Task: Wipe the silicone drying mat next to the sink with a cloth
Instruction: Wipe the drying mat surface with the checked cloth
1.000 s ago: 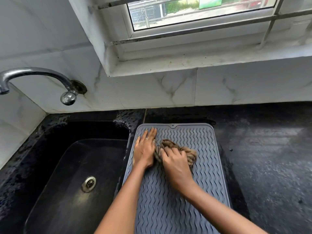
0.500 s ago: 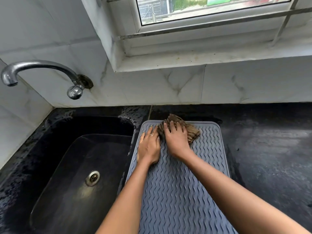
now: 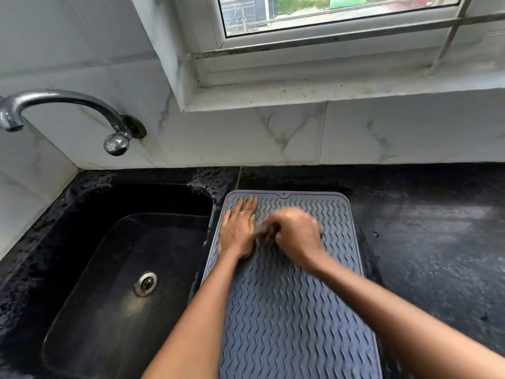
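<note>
while your left hand [image 3: 238, 231] lies flat, released, on the grey mat [image 3: 295, 310] beside the sink [image 3: 82, 269], your blurred right hand [image 3: 297, 235] is clenched around the brown cloth [image 3: 269, 233].

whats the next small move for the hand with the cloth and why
Probably draw the right hand and its bunched brown cloth toward the near end of the grey wavy-ribbed silicone mat. The cloth sits in the far part, beside the flat left hand that pins the mat, and the long near stretch lies uncovered.
</note>
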`<state>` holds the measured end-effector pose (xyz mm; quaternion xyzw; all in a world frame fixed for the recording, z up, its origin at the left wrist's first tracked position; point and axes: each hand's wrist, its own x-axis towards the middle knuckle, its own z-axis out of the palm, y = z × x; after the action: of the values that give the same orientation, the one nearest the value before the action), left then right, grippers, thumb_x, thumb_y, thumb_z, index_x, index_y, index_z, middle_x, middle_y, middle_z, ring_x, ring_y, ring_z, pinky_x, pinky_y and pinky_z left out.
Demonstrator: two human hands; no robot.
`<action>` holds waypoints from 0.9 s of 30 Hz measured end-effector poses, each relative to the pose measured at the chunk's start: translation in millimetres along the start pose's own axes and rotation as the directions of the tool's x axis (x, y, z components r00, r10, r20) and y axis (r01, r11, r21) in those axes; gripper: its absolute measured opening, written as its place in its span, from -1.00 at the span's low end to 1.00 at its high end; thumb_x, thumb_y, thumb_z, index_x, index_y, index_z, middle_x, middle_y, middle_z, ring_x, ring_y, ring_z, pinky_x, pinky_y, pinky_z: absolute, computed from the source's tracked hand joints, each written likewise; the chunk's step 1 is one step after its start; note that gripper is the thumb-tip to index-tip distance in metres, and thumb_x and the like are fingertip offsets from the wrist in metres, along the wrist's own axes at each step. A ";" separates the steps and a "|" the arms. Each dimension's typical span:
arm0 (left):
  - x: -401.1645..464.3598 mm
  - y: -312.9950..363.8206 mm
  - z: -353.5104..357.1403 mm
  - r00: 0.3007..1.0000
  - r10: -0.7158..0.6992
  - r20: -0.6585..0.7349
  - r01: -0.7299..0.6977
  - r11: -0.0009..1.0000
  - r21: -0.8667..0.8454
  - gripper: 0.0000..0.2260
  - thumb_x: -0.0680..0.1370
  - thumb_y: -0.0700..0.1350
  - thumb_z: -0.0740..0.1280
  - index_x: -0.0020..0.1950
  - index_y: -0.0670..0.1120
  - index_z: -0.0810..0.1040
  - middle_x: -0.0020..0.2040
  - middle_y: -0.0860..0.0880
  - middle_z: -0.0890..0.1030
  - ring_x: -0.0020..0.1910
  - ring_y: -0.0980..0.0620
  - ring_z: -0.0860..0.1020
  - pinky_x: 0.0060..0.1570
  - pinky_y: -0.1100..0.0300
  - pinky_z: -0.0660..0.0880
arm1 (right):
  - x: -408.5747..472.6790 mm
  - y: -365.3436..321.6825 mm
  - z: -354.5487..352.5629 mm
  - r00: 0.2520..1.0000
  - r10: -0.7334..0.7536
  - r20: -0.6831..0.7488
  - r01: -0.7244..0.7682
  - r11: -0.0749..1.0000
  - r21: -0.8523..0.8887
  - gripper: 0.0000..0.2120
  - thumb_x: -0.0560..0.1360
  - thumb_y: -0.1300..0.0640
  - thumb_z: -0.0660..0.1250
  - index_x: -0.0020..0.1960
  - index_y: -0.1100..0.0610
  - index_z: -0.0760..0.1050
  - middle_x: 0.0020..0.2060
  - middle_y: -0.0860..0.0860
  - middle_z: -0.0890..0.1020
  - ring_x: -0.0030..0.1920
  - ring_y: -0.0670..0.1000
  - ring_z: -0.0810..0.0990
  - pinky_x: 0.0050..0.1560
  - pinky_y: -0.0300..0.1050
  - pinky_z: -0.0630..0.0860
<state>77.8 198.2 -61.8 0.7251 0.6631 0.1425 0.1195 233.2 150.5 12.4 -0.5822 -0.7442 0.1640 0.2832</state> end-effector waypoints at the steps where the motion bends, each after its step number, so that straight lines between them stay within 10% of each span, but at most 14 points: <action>1: -0.2 -0.4 0.0 1.000 0.001 -0.010 -0.001 1.000 -0.002 -0.57 0.65 -0.06 0.02 0.54 0.07 0.09 0.55 0.00 0.18 0.55 0.05 0.08 0.53 0.05 -0.02 | 18.7 5.2 2.1 0.998 0.009 -0.068 -0.011 1.000 -0.029 -0.62 0.37 0.38 0.28 0.08 0.05 0.61 -0.02 0.06 0.68 0.01 0.13 0.58 -0.01 0.02 0.53; 7: -1.0 -0.3 0.9 0.999 0.028 -0.035 -0.028 1.000 0.009 -0.56 0.64 -0.08 0.01 0.54 0.04 0.12 0.54 0.02 0.20 0.54 0.07 0.08 0.52 0.07 -0.02 | 30.8 20.3 43.6 0.989 0.052 0.136 0.013 0.896 -0.443 -0.53 0.58 0.23 0.07 0.48 0.15 0.15 0.44 0.18 0.29 0.36 0.23 0.30 0.27 0.13 0.31; 18: -9.9 9.1 -9.6 0.999 0.020 0.047 -0.022 0.998 0.056 -0.56 0.66 -0.04 -0.01 0.55 -0.03 0.07 0.57 -0.04 0.13 0.56 -0.02 0.03 0.52 0.04 -0.09 | -78.5 -13.2 3.9 0.998 -0.040 0.047 0.041 0.999 -0.026 -0.79 0.32 0.32 0.41 -0.21 0.03 0.68 -0.29 0.00 0.72 -0.31 0.04 0.65 -0.35 -0.15 0.49; 21: -35.9 2.6 -12.3 0.994 0.037 0.105 -0.046 0.996 0.076 -0.54 0.66 -0.01 -0.02 0.56 -0.03 0.01 0.58 -0.03 0.06 0.56 -0.03 -0.03 0.52 0.05 -0.13 | -42.3 -3.8 2.2 0.993 0.085 -0.088 -0.082 0.996 0.030 -0.63 0.41 0.38 0.30 0.08 0.02 0.62 -0.02 0.02 0.70 -0.03 0.04 0.61 -0.12 -0.14 0.46; 27: -91.2 -23.4 -7.3 0.997 0.057 0.056 -0.064 0.989 0.135 -0.54 0.66 0.01 -0.05 0.56 0.01 -0.03 0.58 0.05 0.02 0.56 0.06 -0.03 0.51 0.10 -0.10 | -44.2 -11.8 37.3 0.995 -0.022 0.099 0.052 0.948 -0.314 -0.54 0.54 0.29 0.16 0.43 0.15 0.26 0.42 0.18 0.33 0.38 0.20 0.30 0.30 0.14 0.33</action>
<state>46.1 109.4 -67.9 0.7547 0.6458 0.0812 0.0822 208.4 108.2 -20.3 -0.5976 -0.7842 0.0646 0.1540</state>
